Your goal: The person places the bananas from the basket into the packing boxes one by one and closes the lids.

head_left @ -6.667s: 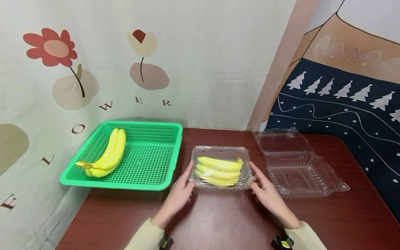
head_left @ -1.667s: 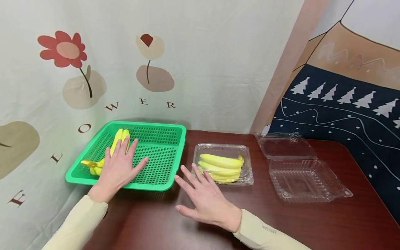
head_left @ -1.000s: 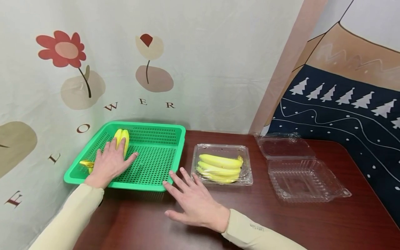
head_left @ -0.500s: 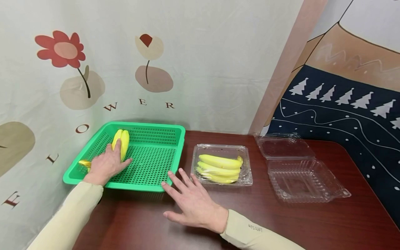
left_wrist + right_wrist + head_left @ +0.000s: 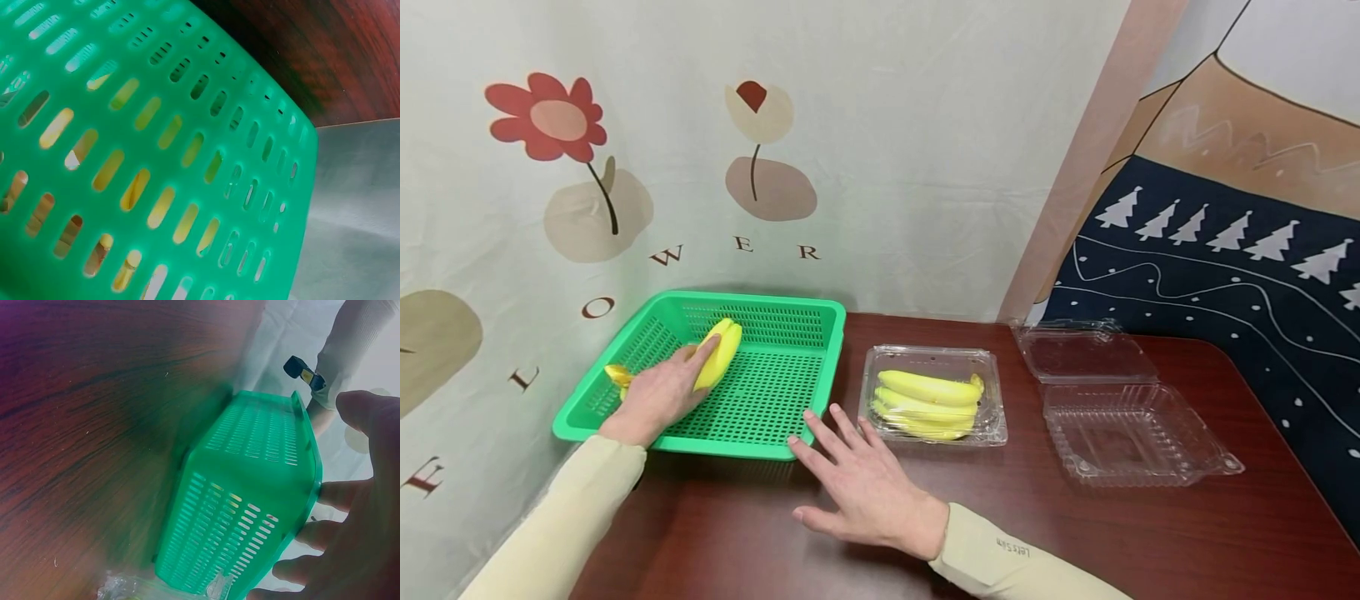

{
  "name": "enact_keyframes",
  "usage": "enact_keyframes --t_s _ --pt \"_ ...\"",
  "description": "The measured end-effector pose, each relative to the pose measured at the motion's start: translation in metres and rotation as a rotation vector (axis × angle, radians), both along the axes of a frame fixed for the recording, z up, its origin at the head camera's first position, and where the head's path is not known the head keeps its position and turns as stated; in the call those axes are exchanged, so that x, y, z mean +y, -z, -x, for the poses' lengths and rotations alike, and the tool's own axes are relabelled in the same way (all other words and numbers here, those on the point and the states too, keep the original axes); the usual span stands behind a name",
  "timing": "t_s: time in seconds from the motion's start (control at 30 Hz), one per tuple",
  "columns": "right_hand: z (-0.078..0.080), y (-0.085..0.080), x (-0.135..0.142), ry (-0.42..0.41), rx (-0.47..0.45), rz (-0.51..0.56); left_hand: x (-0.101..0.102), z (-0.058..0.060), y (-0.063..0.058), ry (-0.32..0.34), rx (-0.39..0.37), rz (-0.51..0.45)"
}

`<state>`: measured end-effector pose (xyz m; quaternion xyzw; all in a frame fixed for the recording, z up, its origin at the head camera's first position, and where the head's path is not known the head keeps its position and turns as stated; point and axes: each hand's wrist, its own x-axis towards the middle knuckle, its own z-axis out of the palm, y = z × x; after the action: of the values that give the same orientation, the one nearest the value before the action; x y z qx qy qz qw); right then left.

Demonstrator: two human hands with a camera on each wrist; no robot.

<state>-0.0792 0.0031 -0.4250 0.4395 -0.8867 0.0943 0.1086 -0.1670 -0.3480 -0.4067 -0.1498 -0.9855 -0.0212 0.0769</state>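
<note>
The left hand [image 5: 662,393] grips the banana bunch [image 5: 721,357] across its middle, inside the green basket [image 5: 775,396], presumably for balance. The right hand [image 5: 876,487], fingers spread wide and grasping nothing, lies at the basket's near right corner, likely for steadying. A clear container [image 5: 936,357] right of the basket encloses bananas [image 5: 928,387].

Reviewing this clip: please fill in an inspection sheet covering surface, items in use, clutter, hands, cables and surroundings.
Surface: dark red-brown wood-grain table.
Items in use: banana bunch in a green basket; closed clear container with bananas inside; open clear container at the right.
Clutter: nothing seen.
Hands: left hand grips the banana bunch; right hand has fingers spread at the basket's near right corner, contact unclear.
Cables: nothing seen.
Surroundings: pale flower-print backdrop; dark tree-print backdrop.
</note>
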Motion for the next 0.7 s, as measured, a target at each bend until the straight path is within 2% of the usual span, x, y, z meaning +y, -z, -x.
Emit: enact_keyframes --t_s 0.13,0.27,0.53,0.7 --pt "0.000 0.001 0.000 0.000 0.003 0.001 0.001 -0.001 -0.001 0.077 0.044 0.014" --pt "0.000 0.001 0.000 0.000 0.002 0.004 0.002 -0.002 -0.002 0.145 0.054 0.033" --pt "0.000 0.000 0.000 -0.001 0.007 0.002 0.010 -0.006 -0.007 0.170 -0.009 0.068" --pt "0.000 0.000 0.000 -0.001 0.006 0.001 0.012 -0.008 -0.010 0.228 -0.024 0.046"
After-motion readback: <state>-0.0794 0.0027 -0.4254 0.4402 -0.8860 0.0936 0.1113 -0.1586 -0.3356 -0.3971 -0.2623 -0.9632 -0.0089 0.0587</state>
